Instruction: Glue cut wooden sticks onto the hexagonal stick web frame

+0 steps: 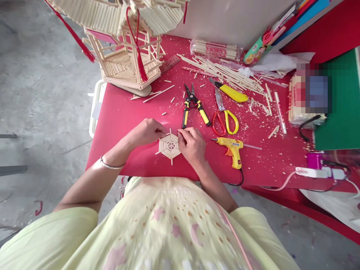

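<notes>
A small hexagonal panel of thin wooden sticks (171, 147), laid out like a spider web, lies on the red table near its front edge. My left hand (147, 131) is closed in a pinch at the panel's upper left edge. On the opposite side, my right hand (194, 144) pinches at the panel's upper right edge. The fingers of both hands hide the exact grip. Just beyond the right hand lie black-and-yellow pruning snips (193, 107) with their blades spread. Scissors with red and yellow handles (224, 116) rest further right.
A stick-built pavilion (126, 63) with red tassels stands at the back left. A yellow hot glue gun (234, 148), a yellow utility knife (232, 93) and loose sticks (225, 71) with scraps cover the right side. A power strip (312, 172) with cables sits at the right edge.
</notes>
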Tool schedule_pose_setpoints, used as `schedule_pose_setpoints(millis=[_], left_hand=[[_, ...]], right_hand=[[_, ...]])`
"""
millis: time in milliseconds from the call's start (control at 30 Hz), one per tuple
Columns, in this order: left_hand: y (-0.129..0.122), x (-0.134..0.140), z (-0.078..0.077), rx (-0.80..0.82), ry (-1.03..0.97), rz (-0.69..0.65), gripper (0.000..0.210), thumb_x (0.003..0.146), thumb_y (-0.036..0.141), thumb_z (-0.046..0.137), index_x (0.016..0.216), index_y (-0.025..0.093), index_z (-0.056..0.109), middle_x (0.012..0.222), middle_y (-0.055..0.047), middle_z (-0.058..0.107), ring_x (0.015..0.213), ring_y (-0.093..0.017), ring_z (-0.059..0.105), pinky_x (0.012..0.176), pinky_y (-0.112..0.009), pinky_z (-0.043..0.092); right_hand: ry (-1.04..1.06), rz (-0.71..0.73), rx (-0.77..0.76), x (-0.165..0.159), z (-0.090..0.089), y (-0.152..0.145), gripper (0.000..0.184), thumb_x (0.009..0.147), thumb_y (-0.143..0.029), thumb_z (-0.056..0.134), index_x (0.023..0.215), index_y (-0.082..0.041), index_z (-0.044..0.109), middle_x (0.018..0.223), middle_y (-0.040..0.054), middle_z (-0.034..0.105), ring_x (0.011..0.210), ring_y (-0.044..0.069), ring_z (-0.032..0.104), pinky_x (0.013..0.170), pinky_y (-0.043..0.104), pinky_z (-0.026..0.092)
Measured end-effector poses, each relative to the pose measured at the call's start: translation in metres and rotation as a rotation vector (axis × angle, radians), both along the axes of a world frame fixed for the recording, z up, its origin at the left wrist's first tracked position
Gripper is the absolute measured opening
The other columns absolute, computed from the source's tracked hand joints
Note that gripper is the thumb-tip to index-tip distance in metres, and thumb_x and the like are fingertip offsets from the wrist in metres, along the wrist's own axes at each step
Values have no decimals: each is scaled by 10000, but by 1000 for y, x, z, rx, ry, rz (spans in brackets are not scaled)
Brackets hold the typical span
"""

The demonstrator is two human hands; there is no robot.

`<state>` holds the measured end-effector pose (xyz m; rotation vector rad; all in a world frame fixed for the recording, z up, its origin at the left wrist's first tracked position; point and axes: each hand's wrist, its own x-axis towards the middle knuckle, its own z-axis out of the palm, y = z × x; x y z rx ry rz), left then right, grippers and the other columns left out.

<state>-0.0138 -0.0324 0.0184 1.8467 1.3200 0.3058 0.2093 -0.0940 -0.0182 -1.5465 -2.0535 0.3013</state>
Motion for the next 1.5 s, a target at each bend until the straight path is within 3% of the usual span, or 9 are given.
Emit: schedule_pose_setpoints(millis=[533, 1067, 1167, 1300, 1400, 1500], left_hand=[[-1, -1, -1, 1, 95, -18, 228, 745, 229, 620, 797, 154, 830, 657, -7, 739, 637, -134, 625, 589, -218, 417], [-3, -1, -4, 17, -4, 21, 183, 720, 230, 647, 743, 176, 820, 631, -7, 735, 595, -132, 610, 556, -210, 413], [-3, 0, 3, 20, -67, 104, 176, 737, 260, 671, 768, 170, 819, 687, -30, 759, 618, -146, 624, 576, -226, 448], [0, 5, 15, 13, -235, 231, 229, 754, 358, 746, 839, 153, 803, 693, -44, 726, 597, -133, 575, 555, -237, 440], [3, 13, 24, -74, -443, 275, 286, 750, 396, 799, 881, 144, 766, 706, -39, 694, 593, -111, 557, 556, -225, 442], [6, 24, 29, -153, -633, 329, 310, 722, 400, 847, 865, 152, 729, 673, -13, 644, 551, -82, 511, 517, -205, 414]], right_hand=[[-8, -5, 25, -1, -8, -1, 293, 1050, -274, 496, 1195, -222, 746, 1088, 99, 677, 1047, 237, 588, 941, 374, 492], [12, -12, -21, -2, -3, -3, 313, 1061, -298, 478, 1204, -225, 747, 1096, 102, 688, 1070, 236, 605, 969, 370, 494], [60, -15, -3, 0, 10, -3, 329, 1075, -341, 475, 1219, -208, 738, 1093, 98, 699, 1065, 215, 636, 970, 331, 504], [119, -81, 50, 21, 45, 11, 361, 1084, -397, 458, 1207, -203, 737, 1093, 89, 725, 1018, 187, 674, 938, 298, 517], [7, -229, 23, 49, 68, 35, 369, 1072, -410, 458, 1209, -217, 742, 1062, 91, 743, 916, 200, 684, 856, 320, 522], [-181, -316, -100, 73, 78, 61, 353, 1022, -395, 520, 1244, -218, 730, 1058, 111, 748, 912, 245, 690, 830, 357, 522]])
